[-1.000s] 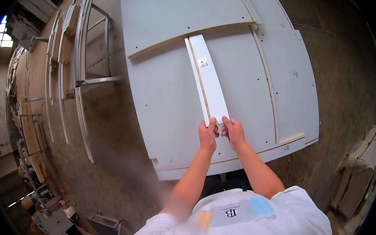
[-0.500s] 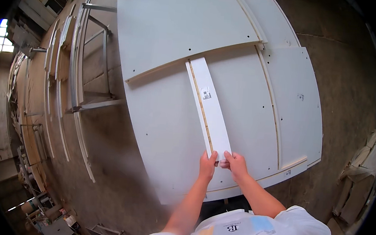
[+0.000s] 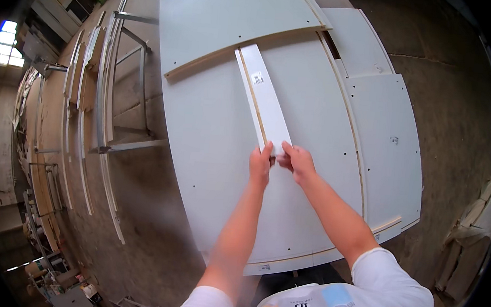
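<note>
Risk first, left to right: left hand (image 3: 261,165) is curled shut on the near end of the narrow white strip (image 3: 264,100), fingers wrapped over its left edge; right hand (image 3: 296,159) is pinched closed on the same end from the right side, thumb and fingers just meeting at the corner. Strip lies flat lengthwise on the large grey panel (image 3: 212,133), far end close to or butting the raised edge of the upper panel (image 3: 227,19), exact contact can't be told. Since only the near end is held, the far end could swing sideways w/ uneven push from either hand, and the strip could be skewed off line. If driven too hard toward the upper panel, it could be jammed or its thin wood-coloured edge chipped. Fingers under the end could be nipped if the strip is dropped flat. Small label (image 3: 257,78) on the strip could be scuffed. Surface: big smooth grey boards stacked and overlapped, small drilled holes seen, a narrower side panel (image 3: 393,148) at right w/ a pale edge band. Room: workshop, concrete floor (image 3: 464,84); at left a metal frame rack (image 3: 129,86) w/ long curved strips stood beside it, a bright window (image 3: 5,42) far left; at right, pale board offcuts (image 3: 472,240) leaned near the wall.
</note>
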`<state>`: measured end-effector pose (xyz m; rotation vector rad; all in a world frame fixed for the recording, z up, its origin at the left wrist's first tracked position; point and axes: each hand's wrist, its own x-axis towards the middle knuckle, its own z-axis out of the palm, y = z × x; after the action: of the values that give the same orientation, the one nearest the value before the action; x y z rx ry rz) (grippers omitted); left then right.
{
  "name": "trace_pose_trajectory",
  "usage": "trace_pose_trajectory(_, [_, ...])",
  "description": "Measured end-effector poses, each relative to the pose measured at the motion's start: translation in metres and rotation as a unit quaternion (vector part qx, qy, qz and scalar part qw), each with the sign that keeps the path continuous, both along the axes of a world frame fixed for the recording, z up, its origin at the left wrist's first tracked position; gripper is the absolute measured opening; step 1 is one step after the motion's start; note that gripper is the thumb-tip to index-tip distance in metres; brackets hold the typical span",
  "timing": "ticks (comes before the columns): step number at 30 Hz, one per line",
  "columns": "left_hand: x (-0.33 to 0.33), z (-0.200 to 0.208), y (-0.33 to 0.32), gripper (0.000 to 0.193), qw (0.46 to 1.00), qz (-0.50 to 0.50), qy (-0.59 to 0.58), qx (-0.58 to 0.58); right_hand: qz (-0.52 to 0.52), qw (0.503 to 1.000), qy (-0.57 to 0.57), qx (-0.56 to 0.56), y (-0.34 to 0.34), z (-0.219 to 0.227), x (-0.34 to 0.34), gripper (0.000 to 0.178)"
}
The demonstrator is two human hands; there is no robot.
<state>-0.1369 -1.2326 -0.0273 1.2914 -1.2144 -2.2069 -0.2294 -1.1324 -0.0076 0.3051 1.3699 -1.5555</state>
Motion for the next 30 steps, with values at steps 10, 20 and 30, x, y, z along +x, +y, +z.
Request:
trace_pose_trajectory(10, [0.011, -0.001, -0.027, 0.026, 0.994, -0.058, 0.094, 0.019, 0.310, 0.901, 0.138, 0.269, 0.087, -0.077, -0.017, 0.074])
trace_pose_trajectory(20, [-0.007, 0.019, -0.058, 0.022, 0.990, -0.003, 0.140, -0.022, 0.379, 0.866, 0.113, 0.306, 0.077, -0.068, -0.031, 0.073])
trace_pose_trajectory(30, [-0.145, 0.008, -0.213, 0.026, 0.991, 0.028, 0.129, 0.012, 0.382, 0.858, 0.090, 0.332, 0.078, -0.066, -0.028, 0.073])
